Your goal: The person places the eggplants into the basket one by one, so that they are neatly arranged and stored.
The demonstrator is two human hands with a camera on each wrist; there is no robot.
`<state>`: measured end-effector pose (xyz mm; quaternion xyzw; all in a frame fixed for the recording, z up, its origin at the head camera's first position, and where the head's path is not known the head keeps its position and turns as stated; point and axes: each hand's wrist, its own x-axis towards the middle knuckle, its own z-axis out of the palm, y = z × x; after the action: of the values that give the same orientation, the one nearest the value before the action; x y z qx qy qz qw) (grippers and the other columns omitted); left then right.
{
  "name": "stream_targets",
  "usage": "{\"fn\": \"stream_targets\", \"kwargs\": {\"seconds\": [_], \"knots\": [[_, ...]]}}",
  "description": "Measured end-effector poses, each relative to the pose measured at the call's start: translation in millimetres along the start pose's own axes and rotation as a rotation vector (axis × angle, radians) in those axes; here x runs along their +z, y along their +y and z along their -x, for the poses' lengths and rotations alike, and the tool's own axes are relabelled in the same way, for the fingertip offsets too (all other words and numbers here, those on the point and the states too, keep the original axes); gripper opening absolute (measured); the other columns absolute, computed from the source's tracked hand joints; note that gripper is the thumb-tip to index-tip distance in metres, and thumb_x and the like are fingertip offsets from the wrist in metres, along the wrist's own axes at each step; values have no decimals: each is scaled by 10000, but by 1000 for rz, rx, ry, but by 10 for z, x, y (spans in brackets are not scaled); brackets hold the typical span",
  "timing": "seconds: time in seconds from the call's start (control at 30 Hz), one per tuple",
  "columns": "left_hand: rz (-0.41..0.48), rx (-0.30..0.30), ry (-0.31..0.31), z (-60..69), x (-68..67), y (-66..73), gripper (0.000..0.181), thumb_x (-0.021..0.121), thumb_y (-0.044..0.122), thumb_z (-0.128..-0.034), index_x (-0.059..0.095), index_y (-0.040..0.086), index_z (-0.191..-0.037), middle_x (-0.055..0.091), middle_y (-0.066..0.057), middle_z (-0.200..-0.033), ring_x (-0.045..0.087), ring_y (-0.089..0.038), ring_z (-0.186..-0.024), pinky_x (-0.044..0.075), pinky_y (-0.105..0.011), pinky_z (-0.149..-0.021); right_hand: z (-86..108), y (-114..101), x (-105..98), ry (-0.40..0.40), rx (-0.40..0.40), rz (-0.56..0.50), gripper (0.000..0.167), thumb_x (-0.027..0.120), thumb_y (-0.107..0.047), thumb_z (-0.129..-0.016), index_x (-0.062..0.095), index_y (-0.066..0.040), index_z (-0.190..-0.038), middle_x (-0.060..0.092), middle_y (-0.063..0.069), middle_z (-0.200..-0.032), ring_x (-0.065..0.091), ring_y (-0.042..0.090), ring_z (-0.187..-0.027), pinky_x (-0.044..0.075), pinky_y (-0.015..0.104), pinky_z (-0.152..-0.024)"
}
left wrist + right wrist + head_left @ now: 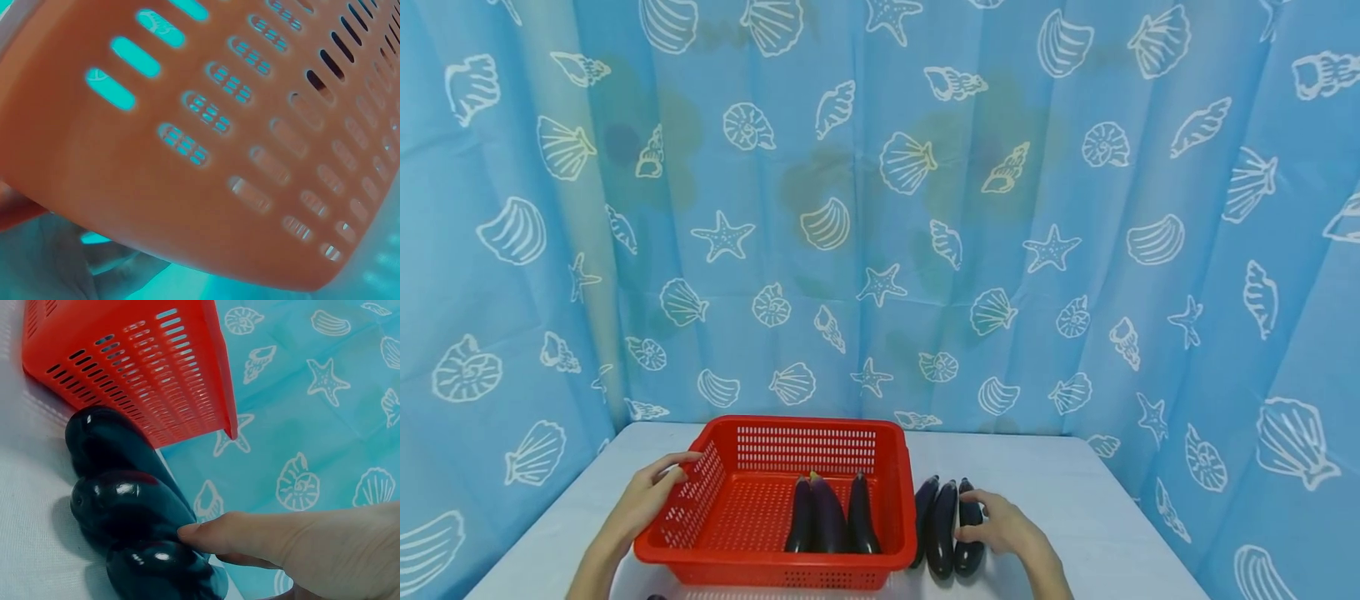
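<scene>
Eggplant (968,558) in half-curled right hand (1002,522)

Three eggplants (942,533) (glossy) beside basket (760,557)

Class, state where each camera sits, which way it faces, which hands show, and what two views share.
Head: head-worn, facing forward and down at the red perforated plastic basket and glossy dark-purple eggplants; left hand, right hand and forearms show.
Left wrist: on that wrist, facing the basket's wall; fingers show.
Right wrist: on that wrist, facing eggplants and basket; thumb shows.
Head and right wrist share eggplants.
</scene>
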<state>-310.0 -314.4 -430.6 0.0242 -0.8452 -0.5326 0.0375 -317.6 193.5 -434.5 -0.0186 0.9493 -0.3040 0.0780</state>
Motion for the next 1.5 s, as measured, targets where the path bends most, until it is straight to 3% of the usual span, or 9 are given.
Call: {"fn": "stream_targets", "kwargs": {"seconds": [0.17, 0.3, 0.5, 0.97, 1.5], "knots": [[11, 6, -7, 3, 0, -3, 460, 430, 223, -1017, 445, 72, -1451, 466, -284, -1429, 630, -242, -1008, 608, -397, -813, -13, 54, 22, -26, 30, -51, 595, 778, -288, -804, 573, -89, -1327, 623, 241, -1145, 639, 274, -855, 576, 424, -694], [-1, 9, -2, 7, 3, -5, 457, 421, 223, -1021, 442, 79, -1455, 450, -283, -1445, 628, -254, -1031, 605, -404, -825, -9, 61, 30, -26, 29, -63, 614, 778, -299, -806, 562, -92, -1341, 630, 194, -1072, 617, 223, -760, 573, 391, -652], [-13, 1, 6, 25, 19, -18, 463, 421, 228, -1020, 436, 85, -1460, 435, -284, -1458, 627, -268, -1045, 604, -411, -827, 5, 43, 37, -39, 50, -58, 628, 778, -306, -808, 551, -90, -1353, 632, 182, -1064, 616, 224, -769, 577, 392, -666], [5, -5, -4, 45, 9, -10, 462, 426, 237, -1022, 437, 95, -1462, 432, -277, -1466, 628, -258, -1041, 606, -410, -820, -1, 40, 60, -65, 83, -74, 675, 795, -312, -795, 524, -92, -1373, 561, 296, -1284, 643, 222, -769, 591, 356, -606], [8, 18, 8, 36, 20, -23, 454, 422, 224, -1021, 449, 88, -1453, 429, -280, -1469, 628, -276, -1060, 603, -416, -825, -33, 38, 62, -59, 123, -114, 679, 807, -254, -782, 524, -72, -1371, 539, 330, -1292, 656, 245, -828, 601, 345, -613]]}}
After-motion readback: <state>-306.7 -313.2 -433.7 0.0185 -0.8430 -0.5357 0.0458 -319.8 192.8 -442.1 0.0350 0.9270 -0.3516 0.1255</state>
